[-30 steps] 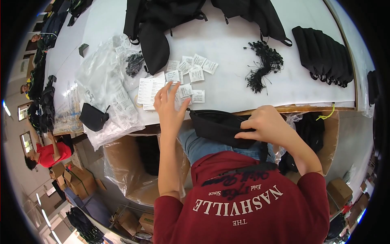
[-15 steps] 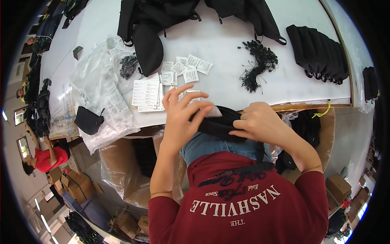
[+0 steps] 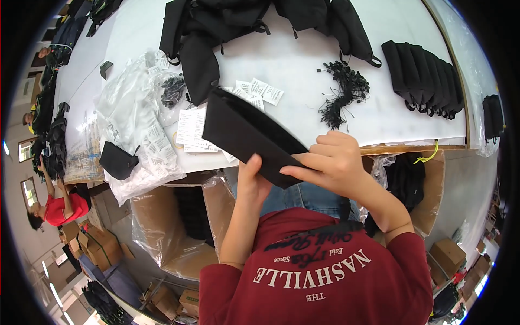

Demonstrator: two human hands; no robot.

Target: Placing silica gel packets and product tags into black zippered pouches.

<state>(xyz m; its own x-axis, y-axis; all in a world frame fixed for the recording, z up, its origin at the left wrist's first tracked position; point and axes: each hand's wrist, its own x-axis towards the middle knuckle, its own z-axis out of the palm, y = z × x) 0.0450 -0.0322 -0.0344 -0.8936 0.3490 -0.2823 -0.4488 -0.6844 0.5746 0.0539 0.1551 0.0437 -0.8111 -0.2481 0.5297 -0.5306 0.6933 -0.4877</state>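
Observation:
A black fabric pouch (image 3: pixel 244 135) is tilted in front of me above the table's near edge, its long slit-like opening facing up. My left hand (image 3: pixel 253 177) grips its lower side, thumb on the near face and the other fingers hidden behind. At the right end, my right hand (image 3: pixel 333 162) pinches the pouch between thumb and fingers. Beyond the pouch, partly covered by it, are small white printed labels (image 3: pixel 266 91) and a stack of white printed cards (image 3: pixel 190 129).
More black pouches (image 3: pixel 200 67) lie at the far side, with a row (image 3: pixel 425 76) at right. A heap of black cords (image 3: pixel 345 92) sits mid-table. Clear plastic bags (image 3: pixel 130 103) and a small black pouch (image 3: pixel 118 161) are at left. Cardboard boxes (image 3: pixel 162 222) stand below the edge.
The pouch has been raised and turned, its left end now up over the cards. My left hand has dropped from the opening to its lower side. The white label at the opening no longer shows.

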